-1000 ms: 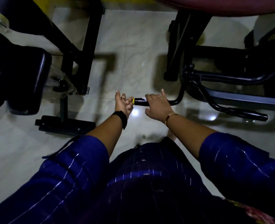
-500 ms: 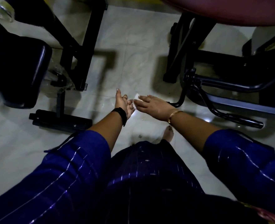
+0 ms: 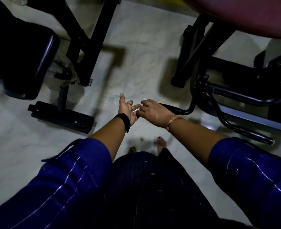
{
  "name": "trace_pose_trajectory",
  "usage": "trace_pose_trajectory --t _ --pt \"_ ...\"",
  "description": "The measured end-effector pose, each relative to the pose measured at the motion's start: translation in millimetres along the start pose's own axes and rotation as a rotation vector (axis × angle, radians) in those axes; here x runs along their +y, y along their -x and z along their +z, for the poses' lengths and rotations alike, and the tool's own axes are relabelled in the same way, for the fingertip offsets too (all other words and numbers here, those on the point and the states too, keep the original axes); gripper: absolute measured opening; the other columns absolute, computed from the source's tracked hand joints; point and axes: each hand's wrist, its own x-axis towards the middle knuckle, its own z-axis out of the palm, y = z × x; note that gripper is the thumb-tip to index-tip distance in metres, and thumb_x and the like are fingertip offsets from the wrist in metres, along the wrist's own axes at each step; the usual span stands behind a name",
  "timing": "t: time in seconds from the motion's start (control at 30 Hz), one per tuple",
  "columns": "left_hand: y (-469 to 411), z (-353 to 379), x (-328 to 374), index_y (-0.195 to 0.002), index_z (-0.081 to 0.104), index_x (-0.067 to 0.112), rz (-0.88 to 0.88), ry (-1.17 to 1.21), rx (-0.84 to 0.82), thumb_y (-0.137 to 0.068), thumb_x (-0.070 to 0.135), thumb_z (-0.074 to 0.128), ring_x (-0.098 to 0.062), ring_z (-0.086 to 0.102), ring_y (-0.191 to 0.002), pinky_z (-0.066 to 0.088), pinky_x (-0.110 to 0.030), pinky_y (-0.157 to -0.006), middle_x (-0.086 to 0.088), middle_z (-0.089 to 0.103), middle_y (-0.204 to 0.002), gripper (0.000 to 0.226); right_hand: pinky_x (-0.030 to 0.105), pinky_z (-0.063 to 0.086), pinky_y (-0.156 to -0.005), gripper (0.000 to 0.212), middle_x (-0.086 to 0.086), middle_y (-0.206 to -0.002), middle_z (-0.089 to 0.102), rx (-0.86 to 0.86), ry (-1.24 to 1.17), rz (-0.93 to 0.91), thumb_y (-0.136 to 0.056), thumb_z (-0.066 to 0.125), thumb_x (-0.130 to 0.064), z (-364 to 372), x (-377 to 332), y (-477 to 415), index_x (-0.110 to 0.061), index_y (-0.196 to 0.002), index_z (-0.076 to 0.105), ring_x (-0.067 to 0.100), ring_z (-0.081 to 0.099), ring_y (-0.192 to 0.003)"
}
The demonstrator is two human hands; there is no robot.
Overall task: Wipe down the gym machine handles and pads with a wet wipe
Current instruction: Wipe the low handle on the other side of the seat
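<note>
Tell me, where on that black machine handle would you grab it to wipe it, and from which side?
Grab the straight grip section of the handle, coming from above with the fingers curled over it. It lies roughly level and juts out toward the person, free at that end, while the far end bends up into the frame. The right hand already rests over it there.

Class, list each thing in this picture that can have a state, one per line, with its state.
Left hand: open, palm turned towards the other hand, holding nothing.
Right hand: over the end of the handle, fingers pinching a wipe.
Wipe: mostly hidden, a pale edge showing.
Handle: end covered by the right hand.
</note>
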Motion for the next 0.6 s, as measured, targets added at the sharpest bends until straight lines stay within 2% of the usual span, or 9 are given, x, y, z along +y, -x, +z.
trace_pose_trajectory --t 0.1,0.2,0.27,0.33,0.37,0.43,0.47,0.5,0.6 --pt "1.2 -5.8 -5.1 -0.157 0.010 0.016 0.003 0.022 0.022 -0.094 0.072 0.017 -0.036 0.046 -0.134 0.034 -0.041 -0.113 -0.021 0.037 -0.152 0.084 0.041 0.043 -0.103 0.031 0.004 -0.098 0.069 0.041 0.162 -0.093 -0.089 0.038 -0.014 8.6 9.5 13.3 -0.014 -0.099 0.067 0.029 0.058 -0.113" --pt "3.9 -5.9 -11.2 -0.156 0.012 0.015 0.000 0.050 0.037 -0.094 0.071 0.017 -0.033 0.050 -0.129 0.039 -0.041 -0.108 -0.020 0.040 -0.150 0.083 0.040 0.049 -0.093 0.024 0.006 -0.097 0.068 0.009 0.050 -0.113 -0.087 0.044 -0.010 -3.2 17.5 3.0 -0.013 -0.094 0.067 0.031 0.060 -0.104" --pt "5.9 -2.4 -13.1 -0.156 0.010 0.015 -0.002 0.059 0.043 -0.095 0.070 0.016 -0.033 0.048 -0.131 0.036 -0.041 -0.109 -0.019 0.040 -0.150 0.083 0.039 0.047 -0.085 0.025 0.012 -0.107 0.063 -0.072 -0.124 0.035 -0.084 0.053 -0.006 -7.8 20.3 -8.4 -0.008 -0.107 0.063 0.034 0.056 -0.104" --pt "4.4 -1.5 -18.3 -0.156 0.009 0.015 -0.010 0.080 0.072 -0.095 0.070 0.017 -0.033 0.048 -0.132 0.035 -0.042 -0.110 -0.019 0.044 -0.148 0.083 0.035 0.041 -0.084 0.032 0.016 -0.117 0.059 -0.187 -0.351 0.310 -0.085 0.056 -0.013 -8.5 25.4 -13.9 -0.004 -0.116 0.057 0.036 0.053 -0.109" --pt "3.3 -0.2 -21.4 -0.156 0.012 0.015 -0.012 0.102 0.091 -0.095 0.070 0.017 -0.033 0.052 -0.127 0.038 -0.042 -0.107 -0.019 0.050 -0.142 0.083 0.032 0.039 -0.080 0.033 0.018 -0.116 0.059 -0.216 -0.446 0.405 -0.085 0.058 -0.016 -6.6 30.3 -15.7 -0.003 -0.115 0.056 0.037 0.054 -0.108" --pt "2.9 4.3 -27.7 -0.147 0.031 0.012 -0.056 0.125 0.122 -0.094 0.072 0.018 -0.029 0.062 -0.099 0.048 -0.039 -0.090 -0.015 0.062 -0.109 0.081 0.028 0.033 -0.072 0.033 0.021 -0.113 0.060 -0.246 -0.537 0.487 -0.085 0.062 -0.019 -2.8 36.9 -13.9 -0.001 -0.112 0.056 0.036 0.056 -0.104" --pt "3.8 8.9 -32.2 -0.138 0.040 0.009 -0.089 0.140 0.116 -0.094 0.072 0.017 -0.028 0.061 -0.091 0.048 -0.038 -0.085 -0.014 0.061 -0.099 0.080 0.028 0.032 -0.070 0.031 0.021 -0.112 0.060 -0.246 -0.527 0.467 -0.086 0.062 -0.018 -2.5 39.7 -12.7 -0.001 -0.111 0.056 0.036 0.056 -0.103" --pt "3.7 13.5 -37.4 -0.133 0.045 0.004 -0.104 0.146 0.100 -0.095 0.071 0.016 -0.029 0.062 -0.095 0.048 -0.040 -0.089 -0.015 0.063 -0.102 0.083 0.030 0.034 -0.071 0.028 0.020 -0.110 0.060 -0.229 -0.502 0.419 -0.087 0.060 -0.017 -2.3 41.6 -12.5 -0.002 -0.110 0.056 0.036 0.056 -0.101" --pt "4.2 28.4 -50.8 -0.136 0.047 -0.004 -0.102 0.195 0.067 -0.096 0.070 0.014 -0.034 0.056 -0.123 0.039 -0.044 -0.107 -0.020 0.059 -0.132 0.090 0.034 0.046 -0.079 0.024 0.013 -0.108 0.063 -0.180 -0.437 0.149 -0.085 0.058 -0.009 -9.8 45.3 -10.3 -0.007 -0.109 0.060 0.033 0.057 -0.101"
